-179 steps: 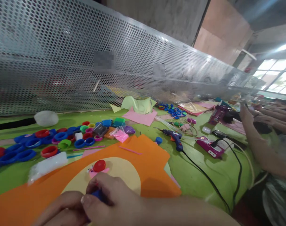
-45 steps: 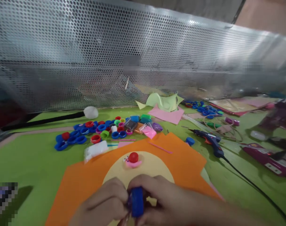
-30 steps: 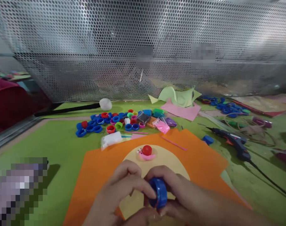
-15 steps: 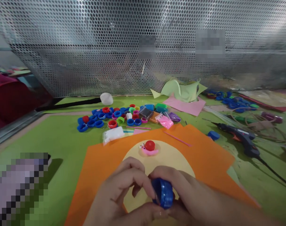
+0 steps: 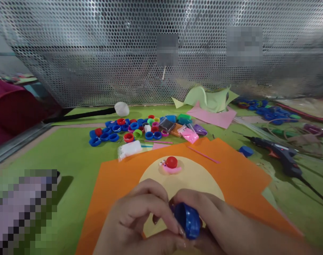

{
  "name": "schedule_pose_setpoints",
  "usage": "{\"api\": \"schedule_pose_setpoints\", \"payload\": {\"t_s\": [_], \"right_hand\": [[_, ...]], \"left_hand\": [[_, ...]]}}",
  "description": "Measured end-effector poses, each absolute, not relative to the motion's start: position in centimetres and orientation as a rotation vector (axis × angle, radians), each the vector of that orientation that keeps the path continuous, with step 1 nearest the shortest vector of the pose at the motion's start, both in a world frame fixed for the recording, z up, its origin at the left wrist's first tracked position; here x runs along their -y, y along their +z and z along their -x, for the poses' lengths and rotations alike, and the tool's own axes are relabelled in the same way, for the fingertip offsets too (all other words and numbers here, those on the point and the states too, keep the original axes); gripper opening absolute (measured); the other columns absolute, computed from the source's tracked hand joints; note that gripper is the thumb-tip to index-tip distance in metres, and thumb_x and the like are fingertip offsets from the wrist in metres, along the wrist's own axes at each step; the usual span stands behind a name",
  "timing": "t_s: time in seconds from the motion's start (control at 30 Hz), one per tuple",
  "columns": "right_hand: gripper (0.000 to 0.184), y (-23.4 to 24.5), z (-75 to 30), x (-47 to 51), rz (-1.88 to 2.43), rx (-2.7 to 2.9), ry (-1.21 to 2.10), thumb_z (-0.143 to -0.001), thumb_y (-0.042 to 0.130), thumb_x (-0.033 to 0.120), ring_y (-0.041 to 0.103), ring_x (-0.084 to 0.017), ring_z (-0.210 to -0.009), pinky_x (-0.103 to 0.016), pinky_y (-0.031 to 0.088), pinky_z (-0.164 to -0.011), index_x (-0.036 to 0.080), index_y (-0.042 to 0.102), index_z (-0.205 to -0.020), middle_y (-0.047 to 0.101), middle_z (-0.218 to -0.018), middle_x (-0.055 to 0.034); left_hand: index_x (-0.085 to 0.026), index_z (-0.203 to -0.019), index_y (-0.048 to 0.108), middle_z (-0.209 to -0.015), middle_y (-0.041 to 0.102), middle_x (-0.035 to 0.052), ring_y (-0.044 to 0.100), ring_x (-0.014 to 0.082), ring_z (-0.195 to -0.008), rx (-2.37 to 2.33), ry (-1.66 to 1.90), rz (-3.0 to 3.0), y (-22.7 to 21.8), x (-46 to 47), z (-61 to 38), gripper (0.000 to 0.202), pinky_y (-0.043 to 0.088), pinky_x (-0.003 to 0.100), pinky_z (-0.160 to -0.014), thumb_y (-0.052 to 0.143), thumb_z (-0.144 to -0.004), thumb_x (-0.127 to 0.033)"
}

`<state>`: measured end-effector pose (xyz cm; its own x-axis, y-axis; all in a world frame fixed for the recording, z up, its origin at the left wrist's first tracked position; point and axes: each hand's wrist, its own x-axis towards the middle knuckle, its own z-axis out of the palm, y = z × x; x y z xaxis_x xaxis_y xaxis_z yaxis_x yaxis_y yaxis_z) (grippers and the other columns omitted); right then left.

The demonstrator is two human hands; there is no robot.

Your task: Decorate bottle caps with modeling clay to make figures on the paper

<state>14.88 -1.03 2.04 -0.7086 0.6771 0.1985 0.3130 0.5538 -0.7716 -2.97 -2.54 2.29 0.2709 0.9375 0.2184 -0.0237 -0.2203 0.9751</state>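
Blue cap: held in grip of right hand, over yellow paper disc. Left hand: grip narrow, at the near rim; cannot tell whether closed on anything. Turned since 1.5 seconds ago from edge-on to hollow side visible, facing left; suggests reorientation to expose the inside. Brands, labels, writing: none legible; grey patches on perforated panel pixelated.

Single head-worn view, facing forward, down; left hand, right hand close at bottom, perforated panel across top.
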Motion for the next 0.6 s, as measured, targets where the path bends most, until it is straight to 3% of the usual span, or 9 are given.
{"api": "schedule_pose_setpoints", "payload": {"t_s": [0.27,0.6], "right_hand": [[0.025,1.95,-14.89,1.08,0.900,2.295,1.028,-0.087,0.045,0.043,0.049,-0.010,-0.053,-0.017,0.039,-0.047,0.019,0.046,-0.092,0.058,-0.072,-0.0013],[0.024,1.87,-14.95,0.96,0.921,2.296,1.022,-0.086,0.047,0.041,0.052,-0.012,-0.063,-0.018,0.040,-0.054,0.019,0.047,-0.096,0.060,-0.079,-0.0030]], "left_hand": [[-0.025,-0.066,0.064,-0.067,0.056,-0.0032,0.056,0.0104,-0.062,-1.066,1.204,-1.742,2.23,2.70,3.33,0.014,0.049,0.016,-0.055,0.077,-0.061,-0.022],[-0.026,-0.071,0.062,-0.069,0.059,-0.0046,0.060,0.0100,-0.065,-0.945,1.178,-1.836,1.78,2.12,3.74,0.019,0.052,0.015,-0.060,0.072,-0.065,-0.010]]}}
